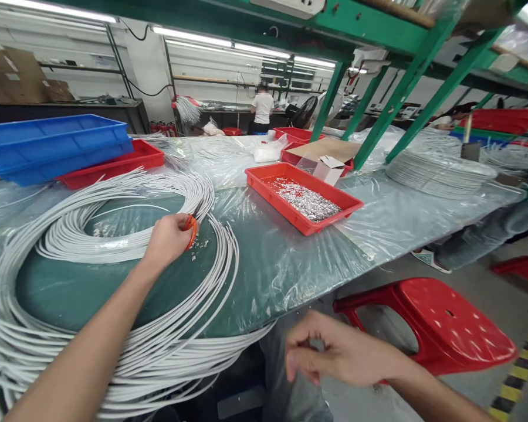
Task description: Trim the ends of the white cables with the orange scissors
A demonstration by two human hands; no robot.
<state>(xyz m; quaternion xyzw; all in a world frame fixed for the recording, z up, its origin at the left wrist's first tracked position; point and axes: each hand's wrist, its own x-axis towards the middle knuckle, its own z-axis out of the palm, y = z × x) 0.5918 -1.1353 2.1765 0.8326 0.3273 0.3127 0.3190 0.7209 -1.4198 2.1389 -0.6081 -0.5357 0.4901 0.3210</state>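
Observation:
My left hand (pixel 171 237) is closed around the orange handles of a pair of scissors (pixel 191 232), whose dark blades point away over the coiled cable. Under and around that hand lie white cables (pixel 215 275) in large loose coils, and a smaller inner coil (pixel 110 246) sits behind my wrist. Small silvery bits (pixel 200 249) are scattered on the table beside the scissors. My right hand (pixel 330 349) hangs over my lap past the table's front edge, its fingers loosely curled and a little blurred, with a gap at the thumb and nothing visible in it.
A red tray (pixel 257 181) of small silvery parts stands on the plastic-covered table (pixel 281 275). Blue bins (pixel 57 143) rest on a red tray at left. Green posts (pixel 387 114) rise at the back right. A red stool (pixel 449 328) stands at right; a person (pixel 262 108) is far behind.

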